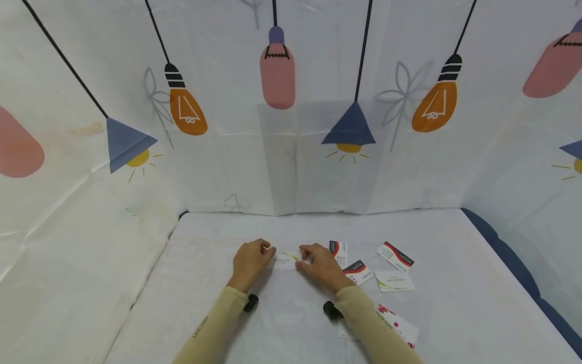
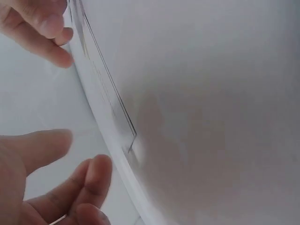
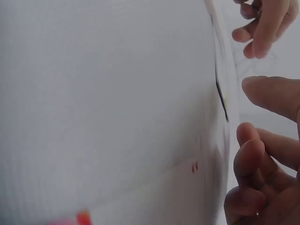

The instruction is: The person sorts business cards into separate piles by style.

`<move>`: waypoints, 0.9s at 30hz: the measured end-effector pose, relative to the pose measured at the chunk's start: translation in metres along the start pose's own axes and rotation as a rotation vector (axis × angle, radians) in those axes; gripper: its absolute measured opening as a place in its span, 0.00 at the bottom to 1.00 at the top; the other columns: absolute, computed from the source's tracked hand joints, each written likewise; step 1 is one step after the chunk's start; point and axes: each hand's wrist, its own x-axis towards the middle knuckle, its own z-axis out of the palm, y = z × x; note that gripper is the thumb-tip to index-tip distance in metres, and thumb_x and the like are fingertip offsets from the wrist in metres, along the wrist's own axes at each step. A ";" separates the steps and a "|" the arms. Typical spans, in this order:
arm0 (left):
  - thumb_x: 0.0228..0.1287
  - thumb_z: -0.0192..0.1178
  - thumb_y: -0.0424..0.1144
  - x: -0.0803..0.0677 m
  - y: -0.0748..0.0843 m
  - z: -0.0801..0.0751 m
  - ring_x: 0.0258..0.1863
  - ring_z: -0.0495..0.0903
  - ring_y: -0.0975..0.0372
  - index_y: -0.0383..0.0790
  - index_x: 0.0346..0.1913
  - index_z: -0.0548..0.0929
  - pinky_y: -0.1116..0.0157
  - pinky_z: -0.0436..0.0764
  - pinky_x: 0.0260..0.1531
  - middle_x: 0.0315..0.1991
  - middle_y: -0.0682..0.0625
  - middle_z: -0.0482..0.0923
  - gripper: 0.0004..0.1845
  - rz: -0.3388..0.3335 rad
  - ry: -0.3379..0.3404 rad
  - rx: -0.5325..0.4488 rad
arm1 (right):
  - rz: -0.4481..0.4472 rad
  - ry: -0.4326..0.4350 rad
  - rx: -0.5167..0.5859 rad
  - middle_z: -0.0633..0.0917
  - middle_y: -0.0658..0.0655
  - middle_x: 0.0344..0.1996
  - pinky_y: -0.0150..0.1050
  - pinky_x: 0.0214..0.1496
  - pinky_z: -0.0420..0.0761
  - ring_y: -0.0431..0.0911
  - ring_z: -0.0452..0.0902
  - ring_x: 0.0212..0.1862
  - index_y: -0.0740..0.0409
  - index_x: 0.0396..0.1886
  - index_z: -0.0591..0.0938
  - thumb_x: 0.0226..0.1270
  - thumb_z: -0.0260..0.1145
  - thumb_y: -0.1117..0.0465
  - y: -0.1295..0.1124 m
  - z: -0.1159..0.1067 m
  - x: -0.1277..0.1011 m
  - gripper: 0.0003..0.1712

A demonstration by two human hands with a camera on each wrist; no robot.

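A white business card [image 1: 285,260] with a yellow-green curve lies flat on the white-covered table between my two hands. My left hand [image 1: 250,262] hovers at the card's left end. In the left wrist view its thumb [image 2: 47,147] and fingers [image 2: 96,180] are parted, with nothing between them. At the right end is my right hand [image 1: 324,265], thumb [image 3: 272,96] and loosely bent fingers [image 3: 251,157] apart and holding nothing. Seen from the left wrist, the card [image 2: 105,89] shows a doubled edge along its near side.
Right of my right hand lie red-and-black cards [image 1: 359,273] [image 1: 395,256] and a card with a yellow-green curve [image 1: 394,281]. A white card with red flowers [image 1: 400,326] is partly covered by my right sleeve [image 1: 370,323]. A lamp-printed cloth [image 1: 318,177] hangs behind the table.
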 end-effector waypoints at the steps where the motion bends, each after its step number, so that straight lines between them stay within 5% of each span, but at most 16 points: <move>1: 0.64 0.66 0.51 0.000 0.002 0.001 0.29 0.78 0.62 0.45 0.43 0.90 0.61 0.77 0.27 0.30 0.57 0.85 0.14 0.018 0.007 -0.005 | -0.002 0.007 0.001 0.83 0.50 0.35 0.37 0.38 0.75 0.40 0.71 0.33 0.64 0.59 0.83 0.61 0.76 0.58 0.000 -0.002 -0.001 0.27; 8: 0.65 0.67 0.51 0.002 0.009 0.009 0.32 0.78 0.61 0.44 0.44 0.90 0.62 0.77 0.29 0.30 0.59 0.84 0.15 0.145 0.033 -0.050 | 0.034 0.015 0.035 0.84 0.49 0.38 0.37 0.36 0.76 0.40 0.72 0.31 0.60 0.62 0.82 0.64 0.74 0.55 0.005 -0.018 -0.008 0.28; 16: 0.67 0.66 0.48 0.004 0.026 0.017 0.41 0.79 0.58 0.42 0.49 0.89 0.58 0.79 0.42 0.37 0.56 0.84 0.15 0.315 -0.048 -0.098 | 0.032 0.016 -0.014 0.85 0.51 0.41 0.36 0.28 0.74 0.38 0.72 0.24 0.60 0.61 0.83 0.64 0.74 0.56 0.010 -0.045 -0.019 0.27; 21: 0.68 0.66 0.48 0.001 0.039 0.024 0.40 0.78 0.59 0.43 0.50 0.88 0.59 0.79 0.41 0.38 0.55 0.85 0.15 0.380 -0.051 -0.092 | 0.018 0.007 -0.041 0.85 0.52 0.40 0.36 0.36 0.76 0.38 0.73 0.30 0.61 0.60 0.83 0.64 0.74 0.55 0.014 -0.059 -0.030 0.27; 27: 0.66 0.67 0.49 -0.002 0.052 0.033 0.37 0.77 0.60 0.43 0.48 0.89 0.62 0.78 0.38 0.37 0.54 0.85 0.15 0.467 -0.050 -0.085 | 0.079 0.010 -0.062 0.83 0.49 0.39 0.36 0.32 0.74 0.40 0.72 0.30 0.58 0.60 0.84 0.62 0.76 0.53 0.023 -0.073 -0.045 0.28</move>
